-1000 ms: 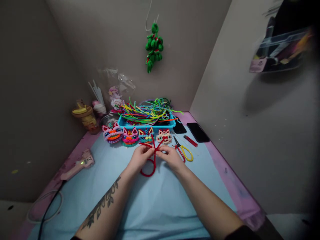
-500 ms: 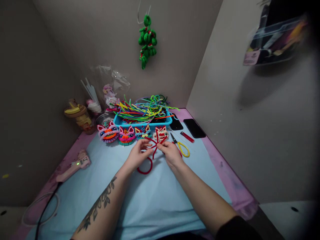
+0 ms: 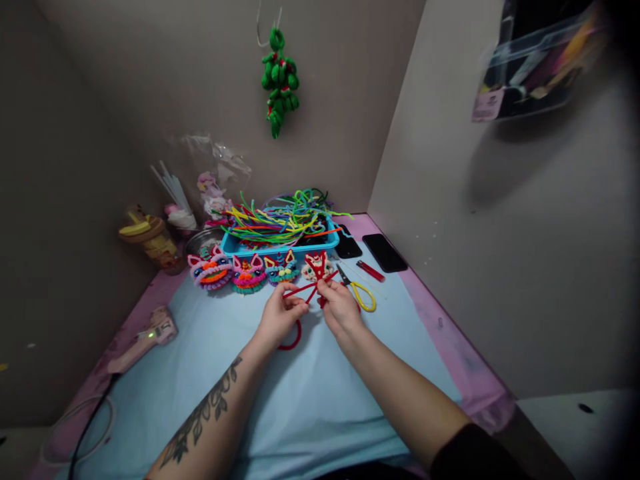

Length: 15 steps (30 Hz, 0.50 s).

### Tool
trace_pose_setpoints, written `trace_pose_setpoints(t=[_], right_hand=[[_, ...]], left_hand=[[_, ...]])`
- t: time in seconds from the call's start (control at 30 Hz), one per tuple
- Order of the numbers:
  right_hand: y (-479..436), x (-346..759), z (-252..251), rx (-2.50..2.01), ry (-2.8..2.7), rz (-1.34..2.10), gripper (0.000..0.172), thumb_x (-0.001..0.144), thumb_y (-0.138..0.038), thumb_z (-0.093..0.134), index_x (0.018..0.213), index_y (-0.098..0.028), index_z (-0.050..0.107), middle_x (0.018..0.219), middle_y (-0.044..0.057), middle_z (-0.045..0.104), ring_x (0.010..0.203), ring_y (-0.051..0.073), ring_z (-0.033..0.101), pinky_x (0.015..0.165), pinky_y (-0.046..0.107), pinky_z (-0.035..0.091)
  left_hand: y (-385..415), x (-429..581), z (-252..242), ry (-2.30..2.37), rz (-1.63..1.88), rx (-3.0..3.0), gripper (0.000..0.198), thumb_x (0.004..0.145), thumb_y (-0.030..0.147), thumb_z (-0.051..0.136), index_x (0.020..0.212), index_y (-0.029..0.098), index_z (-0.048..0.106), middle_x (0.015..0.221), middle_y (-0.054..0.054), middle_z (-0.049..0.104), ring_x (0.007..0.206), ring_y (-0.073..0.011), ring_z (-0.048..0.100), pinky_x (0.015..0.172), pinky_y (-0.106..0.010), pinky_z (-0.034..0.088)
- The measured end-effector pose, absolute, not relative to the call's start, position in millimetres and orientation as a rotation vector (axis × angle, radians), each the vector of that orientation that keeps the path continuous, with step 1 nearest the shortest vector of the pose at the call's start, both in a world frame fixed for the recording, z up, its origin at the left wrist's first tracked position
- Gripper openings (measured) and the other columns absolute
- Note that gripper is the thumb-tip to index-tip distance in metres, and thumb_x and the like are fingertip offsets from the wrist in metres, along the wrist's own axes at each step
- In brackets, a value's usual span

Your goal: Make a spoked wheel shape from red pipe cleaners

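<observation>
So right in the middle of the frame there's a bunch of red fuzzy stems fanning out from one crossing point, over the counter. The right hand has its grip pinching them at that crossing, thumb against fingers. The left hand is just left of it, fingers curled, thumb by a strand end; can't tell if that grip is actually squeezing anything. A red loop pokes out below the left hand, can't see whether it's joined on. Just above, four fuzzy animal heads line up in front of a blue tray piled with colorful stems. Scissors lie right of center near the right hand, and a pink glue gun sits lower left, green light on.
</observation>
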State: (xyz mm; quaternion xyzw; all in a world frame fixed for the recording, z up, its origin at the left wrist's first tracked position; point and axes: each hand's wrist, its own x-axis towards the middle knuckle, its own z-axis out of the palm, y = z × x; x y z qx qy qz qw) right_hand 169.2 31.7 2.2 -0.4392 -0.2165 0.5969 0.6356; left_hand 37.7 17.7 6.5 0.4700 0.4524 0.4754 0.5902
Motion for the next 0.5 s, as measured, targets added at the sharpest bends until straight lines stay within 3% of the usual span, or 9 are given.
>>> trace_pose_setpoints(t=[0.3,0.5], right_hand=[[37,179,2,-1.01,-0.412,1.468,0.035,0.049,-0.035,0.081,0.06,-0.019,0.051,0.05,-0.006,0.046,0.046,0.009,0.041,0.047,0.024,0.033],[35,182,3,-0.998,-0.574,1.388,0.03,0.054,-0.034,0.079,0.054,-0.017,0.054,0.05,-0.006,0.047,0.046,0.006,0.037,0.049,0.023,0.029]], left_hand=[[15,45,16,0.964,1.084,1.188,0.041,0.066,0.023,0.07,0.089,0.022,0.037,0.056,0.008,0.057,0.052,-0.0078,0.052,0.053,-0.018,0.035],[20,37,8,1.004,1.103,1.105,0.046,0.06,0.025,0.077,0.087,0.021,0.04,0.061,0.006,0.06,0.056,-0.0086,0.055,0.056,-0.019,0.038]])
